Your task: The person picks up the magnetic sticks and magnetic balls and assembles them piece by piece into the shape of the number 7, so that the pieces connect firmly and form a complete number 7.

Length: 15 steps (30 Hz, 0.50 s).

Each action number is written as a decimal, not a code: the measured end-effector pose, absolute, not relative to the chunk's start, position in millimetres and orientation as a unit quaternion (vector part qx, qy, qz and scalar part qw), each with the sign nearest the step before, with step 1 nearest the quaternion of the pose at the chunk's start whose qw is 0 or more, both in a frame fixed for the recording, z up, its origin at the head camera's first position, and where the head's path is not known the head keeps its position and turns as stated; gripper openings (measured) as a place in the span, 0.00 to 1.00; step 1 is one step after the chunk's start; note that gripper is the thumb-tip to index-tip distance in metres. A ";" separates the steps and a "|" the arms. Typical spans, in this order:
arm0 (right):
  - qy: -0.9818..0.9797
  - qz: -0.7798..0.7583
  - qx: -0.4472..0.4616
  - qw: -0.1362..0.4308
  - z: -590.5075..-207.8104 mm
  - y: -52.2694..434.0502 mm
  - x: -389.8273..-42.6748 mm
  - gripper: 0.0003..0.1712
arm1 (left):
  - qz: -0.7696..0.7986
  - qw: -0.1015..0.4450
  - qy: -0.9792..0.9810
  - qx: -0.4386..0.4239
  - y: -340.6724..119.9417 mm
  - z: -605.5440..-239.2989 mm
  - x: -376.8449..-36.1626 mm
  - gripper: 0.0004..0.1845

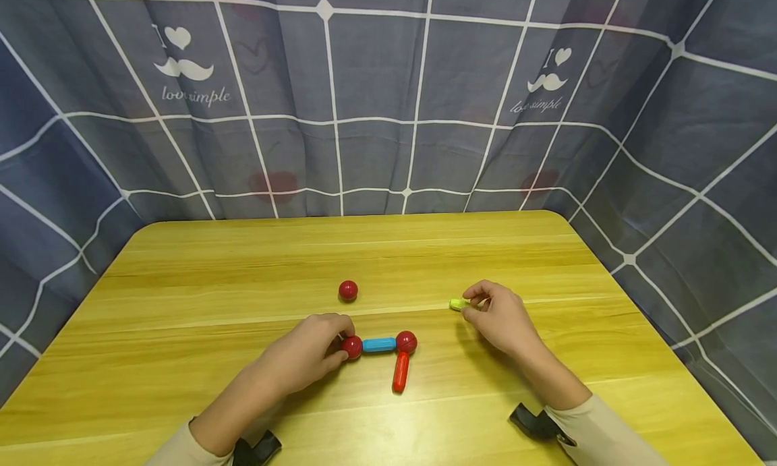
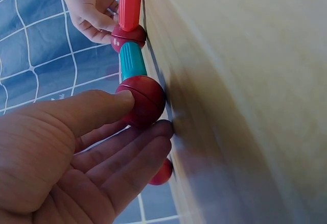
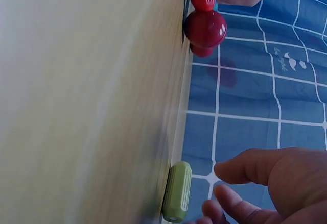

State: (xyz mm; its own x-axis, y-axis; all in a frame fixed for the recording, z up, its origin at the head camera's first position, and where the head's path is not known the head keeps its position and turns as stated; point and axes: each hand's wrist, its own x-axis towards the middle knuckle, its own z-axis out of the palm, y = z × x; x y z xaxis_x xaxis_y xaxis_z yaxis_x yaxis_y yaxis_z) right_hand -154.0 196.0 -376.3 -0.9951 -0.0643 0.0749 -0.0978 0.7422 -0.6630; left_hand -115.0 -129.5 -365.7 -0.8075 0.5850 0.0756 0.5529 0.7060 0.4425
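My left hand pinches a red ball between thumb and fingers at the left end of a joined toy piece. A ribbed blue rod runs from that ball to a second red ball, and a red rod sticks out from there toward me. A yellow-green rod lies on the table beside my right hand. In the right wrist view the thumb and fingers are parted, with a gap between them and this rod.
A loose red ball sits behind the joined piece. The wooden table ends at a grey-blue checked curtain at the back and sides. Black straps are on both wrists.
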 end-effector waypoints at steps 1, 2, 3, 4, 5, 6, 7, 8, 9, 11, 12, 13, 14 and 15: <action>-0.936 0.348 0.043 0.028 -376.3 196.5 -155.5 0.14 | 0.228 0.036 0.923 0.308 -129.6 -365.5 -115.0 0.06; -0.939 0.341 0.045 0.031 -376.4 197.0 -156.8 0.15 | 0.229 0.036 0.923 0.307 -129.6 -365.6 -115.0 0.06; -0.941 0.335 0.045 0.033 -376.4 197.4 -158.2 0.16 | 0.230 0.038 0.923 0.306 -129.7 -365.6 -115.0 0.06; -0.942 0.330 0.046 0.031 -376.6 197.9 -159.4 0.16 | 0.232 0.041 0.923 0.306 -129.8 -365.6 -115.0 0.06; -0.944 0.327 0.044 0.029 -377.1 198.4 -160.7 0.17 | 0.234 0.043 0.922 0.305 -129.7 -365.6 -115.0 0.06; -0.945 0.323 0.046 0.026 -377.4 198.9 -161.8 0.17 | 0.236 0.045 0.922 0.305 -129.6 -365.7 -115.0 0.05; -0.946 0.320 0.047 0.024 -377.7 199.3 -162.8 0.17 | 0.237 0.046 0.921 0.305 -129.6 -365.8 -115.1 0.05; -0.947 0.317 0.048 0.020 -377.7 199.7 -163.5 0.18 | 0.236 0.044 0.921 0.306 -129.6 -365.9 -115.2 0.05; -0.948 0.313 0.048 0.017 -378.0 199.9 -164.3 0.18 | 0.236 0.042 0.922 0.306 -129.7 -366.1 -115.3 0.06; -0.950 0.308 0.051 0.009 -378.8 200.2 -165.9 0.18 | 0.233 0.036 0.922 0.307 -129.8 -366.4 -115.4 0.06; -0.950 0.306 0.054 0.003 -379.3 200.3 -166.6 0.18 | 0.231 0.033 0.923 0.307 -129.9 -366.5 -115.4 0.06; -0.951 0.306 0.055 -0.003 -379.9 200.3 -167.4 0.18 | 0.229 0.030 0.923 0.307 -130.1 -366.6 -115.5 0.07; -0.951 0.304 0.059 -0.009 -380.6 200.2 -168.1 0.18 | 0.227 0.028 0.924 0.307 -130.1 -366.8 -115.5 0.07; -0.951 0.304 0.063 -0.014 -381.3 200.0 -168.8 0.18 | 0.227 0.028 0.924 0.306 -130.2 -366.8 -115.6 0.07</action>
State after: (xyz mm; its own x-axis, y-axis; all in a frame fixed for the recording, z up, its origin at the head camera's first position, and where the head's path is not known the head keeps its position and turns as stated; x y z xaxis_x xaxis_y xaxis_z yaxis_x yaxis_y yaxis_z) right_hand -168.8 200.0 -381.3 -0.9917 -0.1282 0.0114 -0.1111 0.8077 -0.5791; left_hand -115.6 -130.2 -366.8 -0.8107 0.5790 0.0864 0.5533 0.7096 0.4363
